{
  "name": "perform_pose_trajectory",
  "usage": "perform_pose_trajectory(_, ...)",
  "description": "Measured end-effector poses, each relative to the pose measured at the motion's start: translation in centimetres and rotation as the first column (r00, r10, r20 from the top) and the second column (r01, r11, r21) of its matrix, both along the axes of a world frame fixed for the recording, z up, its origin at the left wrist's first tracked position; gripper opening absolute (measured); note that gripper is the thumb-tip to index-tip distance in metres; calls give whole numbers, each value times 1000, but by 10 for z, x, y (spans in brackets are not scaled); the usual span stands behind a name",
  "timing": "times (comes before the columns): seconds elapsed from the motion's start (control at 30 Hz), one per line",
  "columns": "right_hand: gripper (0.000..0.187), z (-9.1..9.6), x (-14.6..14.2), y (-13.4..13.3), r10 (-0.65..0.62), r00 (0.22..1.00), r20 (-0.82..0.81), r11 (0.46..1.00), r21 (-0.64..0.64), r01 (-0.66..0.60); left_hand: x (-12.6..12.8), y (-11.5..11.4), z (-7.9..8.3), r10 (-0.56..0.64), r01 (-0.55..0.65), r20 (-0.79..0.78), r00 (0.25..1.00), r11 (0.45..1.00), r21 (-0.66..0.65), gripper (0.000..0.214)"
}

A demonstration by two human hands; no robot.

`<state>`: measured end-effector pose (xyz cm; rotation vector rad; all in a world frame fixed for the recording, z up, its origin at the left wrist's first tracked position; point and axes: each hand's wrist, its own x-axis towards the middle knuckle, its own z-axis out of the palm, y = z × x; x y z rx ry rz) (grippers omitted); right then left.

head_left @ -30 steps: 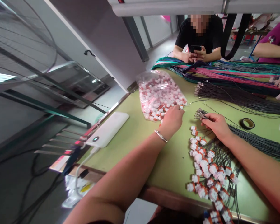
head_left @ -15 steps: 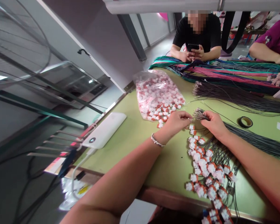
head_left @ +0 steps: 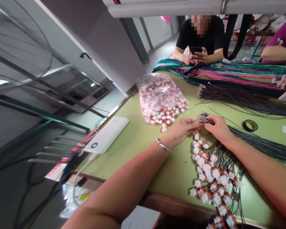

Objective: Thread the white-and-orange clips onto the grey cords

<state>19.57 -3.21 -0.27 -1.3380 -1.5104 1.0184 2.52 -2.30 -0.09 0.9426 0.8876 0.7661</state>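
My left hand (head_left: 181,131) pinches a small white and red connector (head_left: 198,128) at its fingertips. My right hand (head_left: 218,128) meets it, fingers closed on the ends of a bundle of thin dark wires (head_left: 204,117). Just below the hands lies a heap of white and red connectors fitted on dark wires (head_left: 211,171), trailing toward the table's near edge. A clear plastic bag of loose connectors (head_left: 160,97) lies left of my left hand, with a few spilled at its mouth.
The green table (head_left: 143,140) holds a white power bank (head_left: 106,135) at its left edge, a tape roll (head_left: 250,125), and long bundles of dark and coloured wires (head_left: 228,78) at the back. A person in black (head_left: 200,38) holds a phone opposite; another person's arm (head_left: 276,52) is far right.
My left hand left the bag's mouth and moved right with a connector to meet my right hand at the wire ends. The right hand stayed in place.
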Motion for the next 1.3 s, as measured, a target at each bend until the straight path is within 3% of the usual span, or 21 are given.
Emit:
perform_pose_trajectory(0.17, 10, -1, 0, -1, 1, 1000, 3, 1000, 20, -2, 0, 2, -1, 69, -58, 100, 993, 992, -112, 11)
perform_pose_trajectory(0.5, 11, 3, -2, -5, 16, 998, 59, 1000, 22, -17, 1, 2, 1, 114, -92, 145, 983, 984, -153, 7)
perform_pose_trajectory(0.9, 13, 5, -2, -7, 32, 998, 56, 998, 57, -35, 4, 1, 1, 34, -34, -1, 999, 997, -75, 22)
perform_pose_trajectory(1.07, 10, 4, -2, -7, 26, 987, 160, 995, 92, -41, 6, 2, 1, 69, -71, -26, 997, 994, -89, 21)
perform_pose_trajectory(1.3, 9, -4, -1, -4, -91, 927, 363, 979, 205, 16, -1, 1, 2, 36, -30, 109, 993, 998, -61, 18)
